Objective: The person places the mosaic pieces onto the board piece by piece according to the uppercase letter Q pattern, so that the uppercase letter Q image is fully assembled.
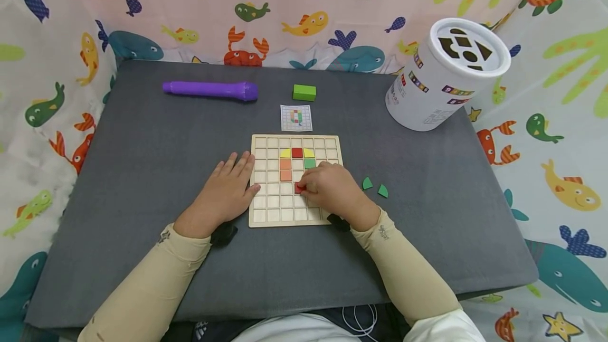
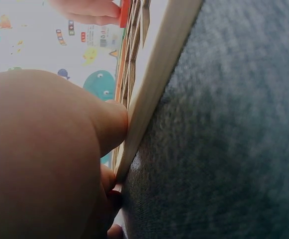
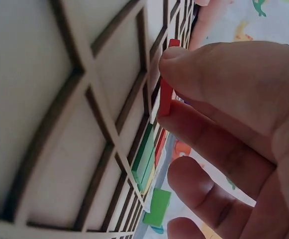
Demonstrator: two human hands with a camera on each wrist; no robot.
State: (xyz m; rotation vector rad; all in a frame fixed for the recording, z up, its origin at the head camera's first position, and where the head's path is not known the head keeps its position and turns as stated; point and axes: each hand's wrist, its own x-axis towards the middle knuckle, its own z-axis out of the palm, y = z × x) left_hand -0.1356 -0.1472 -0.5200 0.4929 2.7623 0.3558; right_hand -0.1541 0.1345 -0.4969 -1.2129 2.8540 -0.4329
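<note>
A wooden grid board [image 1: 266, 216] lies on the grey table, with red, yellow, orange and green tiles in some of its cells. Between thumb and fingers my right hand [image 1: 330, 186] pinches a red square tile [image 3: 166, 94], held at the lower middle of the grid. In the right wrist view the tile stands on edge close to the cells. My left hand [image 1: 230, 189] lies with straight fingers along the board's left edge, the thumb touching the frame. Two green quarter-round tiles [image 1: 367, 183] rest on the table right of the board.
Above the board lie a small pattern card [image 1: 296, 118] and a green block [image 1: 304, 93]. A purple stick-shaped marker or tube [image 1: 209, 89] is at the back left. A white tub [image 1: 437, 83] with a shape-sorter lid stands at the back right. Patterned curtains surround the table.
</note>
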